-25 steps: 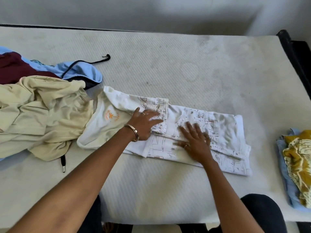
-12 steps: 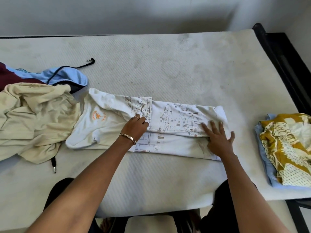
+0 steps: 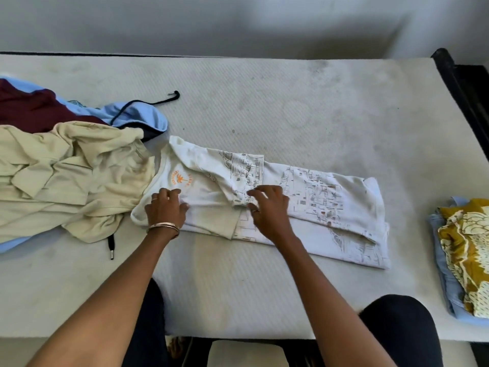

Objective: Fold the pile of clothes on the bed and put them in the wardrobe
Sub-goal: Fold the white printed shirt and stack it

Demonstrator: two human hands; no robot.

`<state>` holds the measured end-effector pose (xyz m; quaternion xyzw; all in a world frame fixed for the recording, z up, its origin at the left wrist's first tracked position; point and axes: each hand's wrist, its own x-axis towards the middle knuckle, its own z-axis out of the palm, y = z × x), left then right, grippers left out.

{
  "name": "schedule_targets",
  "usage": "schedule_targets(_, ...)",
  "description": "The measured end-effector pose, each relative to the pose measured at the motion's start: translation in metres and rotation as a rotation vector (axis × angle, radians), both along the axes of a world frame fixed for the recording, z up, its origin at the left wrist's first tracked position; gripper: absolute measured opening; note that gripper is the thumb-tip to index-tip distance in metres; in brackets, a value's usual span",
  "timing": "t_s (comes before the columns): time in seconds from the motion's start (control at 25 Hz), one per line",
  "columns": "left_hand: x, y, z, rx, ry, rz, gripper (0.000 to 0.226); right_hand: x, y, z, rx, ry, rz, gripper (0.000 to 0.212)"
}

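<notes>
1. Since half a second ago, right hand [image 3: 270,210] slid from the hem leftward to mid-shirt, fingers relaxed on the sleeve.
2. Left hand [image 3: 165,207] presses flat near the collar.
3. White shirt [image 3: 330,207] lies mid-bed [image 3: 264,107]; the orange palm logo's [image 3: 181,179] lettering is unreadable.
4. Unfolded pile [image 3: 66,168] at nine o'clock, folded stack [image 3: 465,250] at three.

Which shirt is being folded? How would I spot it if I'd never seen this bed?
Look at the mattress, in the middle between the rumpled pile on the left and the folded stack on the right. The white T-shirt lies flat there under both hands. Only it has a small orange palm-tree logo and brown sketch-like line drawings.
</notes>
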<state>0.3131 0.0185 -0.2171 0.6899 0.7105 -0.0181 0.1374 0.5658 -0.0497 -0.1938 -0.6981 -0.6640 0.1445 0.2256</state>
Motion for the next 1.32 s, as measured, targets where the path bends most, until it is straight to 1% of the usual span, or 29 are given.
schedule_targets(0.08, -0.02, 0.008, 0.0, -0.096, -0.034, -0.069, 0.039, -0.035, 0.025, -0.004, 0.057, 0.015, 0.072, 0.03)
schedule_targets(0.16, -0.025, 0.016, 0.002, -0.13, -0.072, -0.122, 0.032, -0.063, 0.049, -0.009, 0.031, -0.005, 0.112, 0.032)
schedule_targets(0.2, -0.025, 0.019, 0.003, -0.102, -0.138, -0.145, 0.03, -0.074, 0.06, -0.013, -0.007, -0.034, 0.123, 0.034)
schedule_targets(0.28, -0.018, 0.026, 0.007, -0.027, -0.389, -0.155, 0.025, -0.086, 0.073, -0.019, -0.088, -0.134, 0.097, 0.038)
schedule_targets(0.32, -0.014, 0.032, 0.011, -0.023, -0.507, -0.156, 0.019, -0.089, 0.08, -0.023, -0.108, -0.199, 0.062, 0.041)
schedule_targets(0.36, -0.009, 0.04, 0.017, -0.029, -0.564, -0.171, 0.016, -0.09, 0.086, -0.027, -0.12, -0.258, 0.014, 0.045)
schedule_targets(0.4, -0.005, 0.05, 0.018, -0.031, -0.573, -0.192, 0.016, -0.089, 0.09, -0.029, -0.143, -0.308, -0.03, 0.047)
schedule_targets(0.44, -0.003, 0.06, 0.017, -0.049, -0.523, -0.225, 0.016, -0.087, 0.094, -0.028, -0.175, -0.342, -0.059, 0.046)
schedule_targets(0.48, -0.004, 0.068, 0.012, -0.106, -0.439, -0.251, 0.019, -0.084, 0.098, -0.027, -0.208, -0.342, -0.082, 0.04)
schedule_targets(0.56, -0.012, 0.074, 0.002, -0.257, -0.262, -0.258, 0.026, -0.076, 0.103, -0.021, -0.217, -0.22, -0.177, 0.028)
schedule_targets(0.64, -0.02, 0.07, -0.007, -0.309, -0.239, -0.223, 0.03, -0.071, 0.105, -0.015, -0.091, -0.032, -0.292, 0.022)
schedule_targets(0.68, -0.02, 0.07, -0.006, -0.325, -0.227, -0.229, 0.033, -0.069, 0.106, -0.012, -0.055, 0.048, -0.302, 0.023)
schedule_targets(0.72, -0.017, 0.07, -0.002, -0.351, -0.193, -0.237, 0.036, -0.066, 0.105, -0.011, -0.074, 0.065, -0.252, 0.025)
schedule_targets(0.76, -0.012, 0.072, 0.003, -0.38, -0.129, -0.238, 0.038, -0.064, 0.103, -0.013, -0.127, 0.009, -0.158, 0.029)
schedule_targets(0.8, -0.007, 0.074, 0.007, -0.402, -0.062, -0.234, 0.038, -0.062, 0.099, -0.016, -0.188, -0.089, -0.059, 0.035)
schedule_targets(0.84, -0.002, 0.076, 0.011, -0.423, -0.032, -0.228, 0.037, -0.063, 0.093, -0.018, -0.218, -0.168, 0.021, 0.043)
schedule_targets(0.88, 0.003, 0.078, 0.014, -0.442, -0.05, -0.226, 0.035, -0.064, 0.088, -0.019, -0.176, -0.192, 0.091, 0.05)
schedule_targets(0.92, 0.005, 0.079, 0.015, -0.451, -0.112, -0.228, 0.032, -0.067, 0.085, -0.021, -0.103, -0.19, 0.156, 0.052)
schedule_targets(0.96, 0.006, 0.079, 0.014, -0.443, -0.197, -0.236, 0.028, -0.071, 0.084, -0.023, -0.053, -0.2, 0.221, 0.049)
schedule_targets(1.0, 0.005, 0.077, 0.014, -0.416, -0.294, -0.246, 0.024, -0.076, 0.083, -0.024, -0.06, -0.232, 0.276, 0.043)
schedule_targets(1.08, 0.0, 0.072, 0.017, -0.333, -0.498, -0.218, 0.019, -0.076, 0.089, -0.026, -0.213, -0.289, 0.343, 0.03)
schedule_targets(1.16, -0.008, 0.069, 0.019, -0.287, -0.634, -0.166, 0.013, -0.065, 0.101, -0.025, -0.352, -0.3, 0.333, 0.022)
schedule_targets(1.2, -0.013, 0.069, 0.019, -0.284, -0.656, -0.16, 0.017, -0.06, 0.106, -0.023, -0.36, -0.325, 0.317, 0.022)
schedule_targets(1.24, -0.017, 0.069, 0.021, -0.302, -0.638, -0.162, 0.023, -0.056, 0.109, -0.021, -0.343, -0.356, 0.288, 0.022)
schedule_targets(1.28, -0.022, 0.071, 0.021, -0.34, -0.56, -0.177, 0.032, -0.053, 0.111, -0.019, -0.305, -0.376, 0.232, 0.023)
schedule_targets(1.32, -0.026, 0.072, 0.021, -0.384, -0.422, -0.217, 0.044, -0.053, 0.111, -0.018, -0.254, -0.376, 0.146, 0.023)
